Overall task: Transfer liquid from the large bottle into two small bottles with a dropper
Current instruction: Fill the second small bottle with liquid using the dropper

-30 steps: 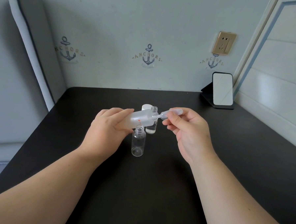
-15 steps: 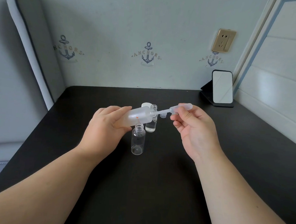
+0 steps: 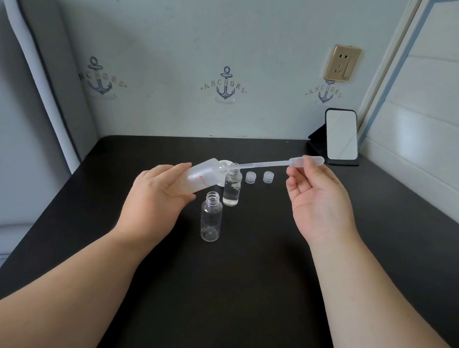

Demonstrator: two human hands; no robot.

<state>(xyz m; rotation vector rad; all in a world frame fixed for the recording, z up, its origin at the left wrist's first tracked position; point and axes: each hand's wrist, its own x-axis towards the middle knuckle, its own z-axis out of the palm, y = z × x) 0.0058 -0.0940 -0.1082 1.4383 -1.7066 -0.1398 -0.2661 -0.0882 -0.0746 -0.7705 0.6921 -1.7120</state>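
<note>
My left hand (image 3: 154, 199) grips the frosted large bottle (image 3: 200, 179), tilted so its open neck points right. My right hand (image 3: 317, 202) pinches the bulb of a clear plastic dropper (image 3: 274, 163); the dropper's thin tip reaches into the large bottle's mouth. Two small clear bottles stand uncapped on the black table (image 3: 244, 281): the near one (image 3: 211, 217) looks empty, the far one (image 3: 232, 187) holds clear liquid.
Two small clear caps (image 3: 250, 177) (image 3: 268, 176) lie right of the far small bottle. A white cap (image 3: 224, 163) sits behind the large bottle. A mirror on a black stand (image 3: 340, 135) is at the back right corner by the wall.
My right hand has drawn the dropper out to the right; most of its stem is now outside the large bottle. The two small caps have come into sight.
</note>
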